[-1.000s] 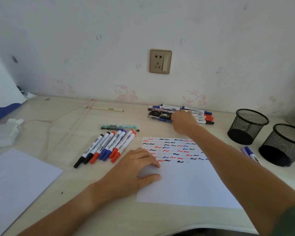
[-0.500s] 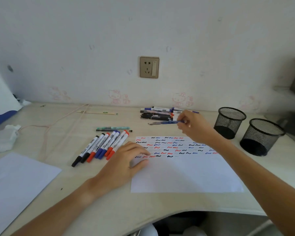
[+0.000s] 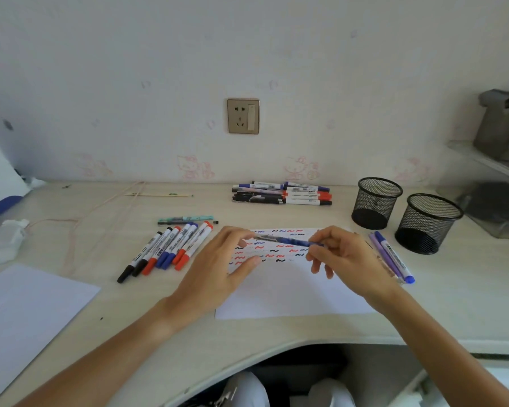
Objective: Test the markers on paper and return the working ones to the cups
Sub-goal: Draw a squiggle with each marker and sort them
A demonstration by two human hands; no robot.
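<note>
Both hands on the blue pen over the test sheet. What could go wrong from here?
1. The left hand has lifted off the paper, so the sheet may slide once the blue pen starts writing.
2. The right hand pinches the pen's far end; pulling the cap apart could jerk it and smear the squiggles beneath.
3. Both mesh cups look empty, and tested markers lie in separate groups, so sorting could get mixed up.

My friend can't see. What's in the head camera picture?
Two hands, left hand and right hand, hold a blue pen level over paper with squiggles. Loose markers lie left, more behind, two empty black mesh cups right.
</note>
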